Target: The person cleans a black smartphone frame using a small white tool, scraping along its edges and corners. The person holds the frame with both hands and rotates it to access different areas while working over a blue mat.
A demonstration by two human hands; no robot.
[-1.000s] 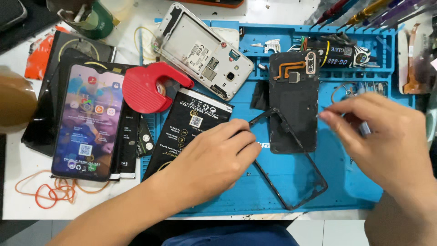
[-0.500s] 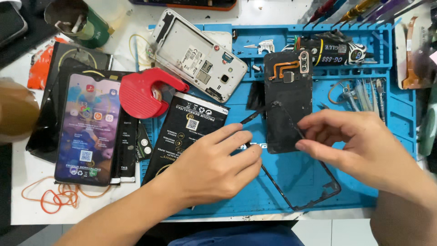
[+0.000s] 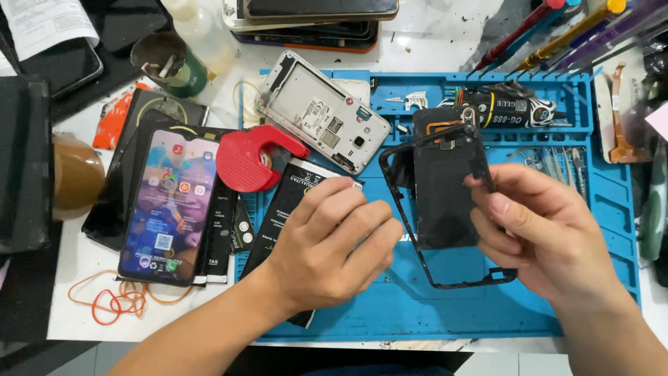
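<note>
Here, black phone frame (image 3: 445, 209) in right hand (image 3: 550, 244), left hand (image 3: 334, 244) beside.

Black frame (image 3: 407, 212) matt plastic, thin; blue mat (image 3: 445, 306) matt rubbery, smooth; red dispenser (image 3: 245, 159) glossy plastic; lit phone (image 3: 169, 209) glass, glossy.

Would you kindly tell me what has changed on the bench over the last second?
The right hand has lifted the black phone frame off the blue mat and tilted it up; the left hand has let go. The lit phone and red tape dispenser stayed put.
</note>
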